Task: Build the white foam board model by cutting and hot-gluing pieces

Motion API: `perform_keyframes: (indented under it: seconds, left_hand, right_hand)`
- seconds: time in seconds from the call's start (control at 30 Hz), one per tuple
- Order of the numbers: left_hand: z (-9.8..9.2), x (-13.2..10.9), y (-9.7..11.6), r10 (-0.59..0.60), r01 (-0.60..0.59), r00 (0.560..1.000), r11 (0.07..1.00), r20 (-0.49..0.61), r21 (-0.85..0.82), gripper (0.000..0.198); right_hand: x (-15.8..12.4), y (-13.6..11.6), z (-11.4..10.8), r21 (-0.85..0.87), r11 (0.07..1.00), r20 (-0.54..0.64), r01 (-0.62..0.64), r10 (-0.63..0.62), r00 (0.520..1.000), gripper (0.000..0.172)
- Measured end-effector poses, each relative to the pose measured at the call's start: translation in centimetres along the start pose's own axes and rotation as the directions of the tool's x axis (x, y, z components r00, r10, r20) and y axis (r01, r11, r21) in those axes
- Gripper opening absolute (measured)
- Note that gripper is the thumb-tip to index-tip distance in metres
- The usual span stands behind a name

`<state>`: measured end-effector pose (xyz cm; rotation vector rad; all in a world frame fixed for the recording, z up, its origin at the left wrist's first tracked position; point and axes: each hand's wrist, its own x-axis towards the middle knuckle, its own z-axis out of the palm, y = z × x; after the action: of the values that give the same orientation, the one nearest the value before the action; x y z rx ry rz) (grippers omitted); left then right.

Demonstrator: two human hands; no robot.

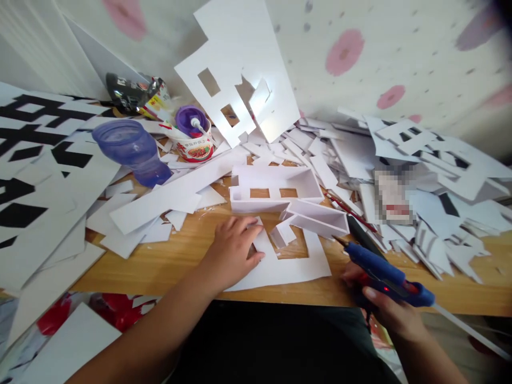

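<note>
My left hand (234, 250) lies flat, fingers spread, on a white foam-board sheet (288, 266) with a square window cut in it, at the front of the wooden table (176, 261). My right hand (384, 306) grips a blue hot glue gun (384, 272). The gun's nozzle points left toward the sheet's right edge. Just behind the sheet stands a white foam-board box model (276, 189) with window cutouts, and an angled white piece (320, 218) leans against its right side.
White foam-board scraps (420, 176) are heaped over the right and back of the table. A cut wall panel (240, 74) leans on the wall. A purple plastic cup (132, 149), a noodle cup (194, 141) and black-and-white boards (36, 176) crowd the left.
</note>
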<state>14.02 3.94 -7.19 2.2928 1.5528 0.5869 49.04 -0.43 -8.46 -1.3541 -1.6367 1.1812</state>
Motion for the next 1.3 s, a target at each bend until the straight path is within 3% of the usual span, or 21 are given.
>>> perform_keyframes:
  seconds: [0.1, 0.23, 0.33, 0.43, 0.63, 0.77, 0.9, 1.3]
  left_hand:
    - [0.2, 0.0, -0.2, 0.019, -0.018, 0.999, 1.000, -0.031, 0.014, 0.039]
    - [-0.4, 0.3, 0.1, 0.043, -0.043, 0.996, 0.999, -0.077, -0.003, 0.035]
    - [-1.4, 1.2, 0.6, 0.048, -0.053, 0.995, 0.997, -0.084, -0.058, 0.029]
    - [-1.9, 2.6, 0.9, 0.041, -0.050, 0.995, 0.994, -0.087, -0.099, 0.024]
    - [-0.9, 3.4, 0.4, 0.029, -0.050, 0.996, 0.969, -0.087, -0.244, 0.023]
    - [-0.6, 2.8, 0.1, 0.054, -0.069, 0.996, 0.974, -0.071, -0.216, 0.030]
    - [-0.4, 2.6, 0.0, 0.092, -0.104, 0.993, 0.977, -0.070, -0.186, 0.036]
    - [0.0, 2.8, 0.1, 0.075, -0.077, 0.997, 0.971, -0.019, -0.228, 0.030]
  right_hand:
    - [-0.4, -0.7, 0.1, 0.020, 1.000, 0.019, -0.024, 0.024, 1.000, 0.023]
    - [0.0, -3.2, 1.7, 0.046, 0.998, -0.083, -0.043, 0.047, 0.995, 0.028]
    - [1.8, -5.4, 4.5, 0.092, 0.995, -0.217, 0.027, -0.006, 0.976, 0.039]
    - [4.2, -6.7, 7.9, 0.019, 0.998, -0.329, 0.058, -0.049, 0.943, 0.037]
    - [6.9, -6.6, 12.3, -0.063, 0.992, -0.325, 0.109, -0.124, 0.937, 0.040]
    - [7.1, -6.3, 13.1, -0.116, 0.991, -0.340, 0.072, -0.107, 0.934, 0.045]
    - [6.9, -6.1, 13.5, -0.165, 0.985, -0.377, 0.050, -0.110, 0.920, 0.038]
    - [6.9, -5.4, 14.1, -0.262, 0.963, -0.410, 0.054, -0.162, 0.898, 0.031]
